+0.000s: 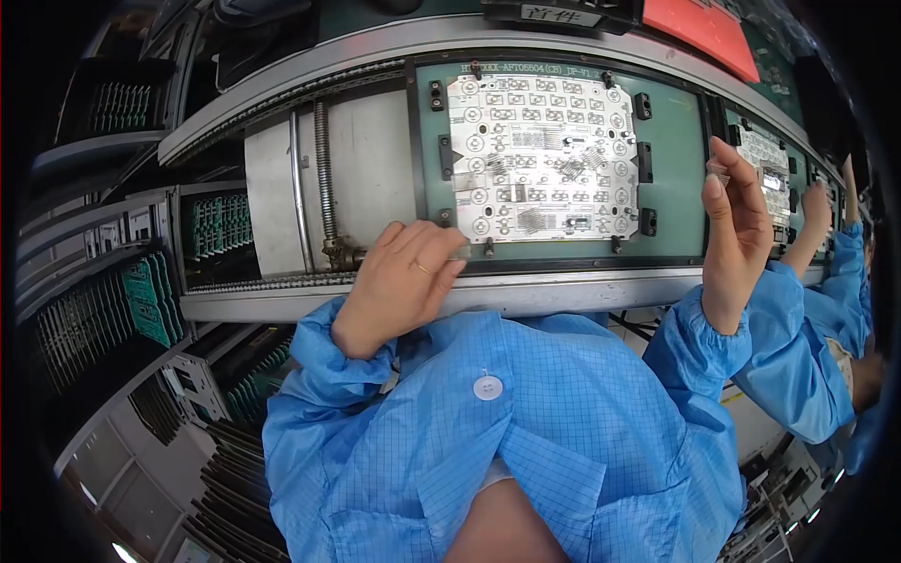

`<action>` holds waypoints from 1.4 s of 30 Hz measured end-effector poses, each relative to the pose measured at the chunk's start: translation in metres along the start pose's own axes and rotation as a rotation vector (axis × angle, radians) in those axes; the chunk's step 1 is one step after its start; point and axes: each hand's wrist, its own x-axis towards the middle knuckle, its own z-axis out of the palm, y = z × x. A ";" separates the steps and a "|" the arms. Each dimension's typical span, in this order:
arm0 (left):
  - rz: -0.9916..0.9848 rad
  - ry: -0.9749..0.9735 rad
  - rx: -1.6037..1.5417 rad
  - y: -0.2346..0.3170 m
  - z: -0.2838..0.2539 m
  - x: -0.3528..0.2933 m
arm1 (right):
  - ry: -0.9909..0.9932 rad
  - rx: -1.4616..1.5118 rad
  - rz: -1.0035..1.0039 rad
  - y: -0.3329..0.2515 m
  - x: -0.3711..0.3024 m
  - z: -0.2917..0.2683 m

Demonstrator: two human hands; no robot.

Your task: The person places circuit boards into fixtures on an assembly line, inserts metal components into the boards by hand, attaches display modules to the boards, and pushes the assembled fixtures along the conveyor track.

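A white printed circuit board (544, 155) with rows of small printed patterns lies in a green fixture plate (676, 122), with black clamps and pins around its edges. At the near left corner of the plate is my left hand (399, 281), wearing a ring, its fingers bent together around a small translucent piece (460, 251). My right hand (737, 235) is raised at the right end of the plate. Thumb and index finger pinch a small clear, ridged piece (719, 171) there, apart from the board. What exactly the two pieces are is too small to tell.
The plate rides on a conveyor with a metal front rail (563, 293). Racks of green circuit boards (150, 298) stand at the left. A second fixture with a white board (765, 169) is farther right, where a co-worker's hand (815, 216) reaches in. A red tray (699, 36) sits behind.
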 end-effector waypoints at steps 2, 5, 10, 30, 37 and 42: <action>-0.038 0.060 -0.006 0.003 0.000 -0.002 | -0.058 0.009 0.011 0.006 0.007 -0.008; -0.169 0.125 -0.049 0.013 0.000 -0.009 | -0.228 0.164 0.044 0.016 0.016 -0.006; -0.418 0.464 -0.428 0.024 0.001 -0.018 | -0.446 -0.266 -0.245 0.025 0.048 0.027; -0.464 0.407 -0.944 0.010 -0.008 -0.030 | -0.595 -0.658 -0.568 0.039 0.079 0.065; -0.488 0.346 -0.792 0.012 -0.031 -0.014 | -0.484 -0.601 -0.607 0.027 0.074 0.062; -0.219 0.224 -0.322 -0.002 -0.059 0.026 | -0.553 -0.557 -0.440 0.022 0.038 0.060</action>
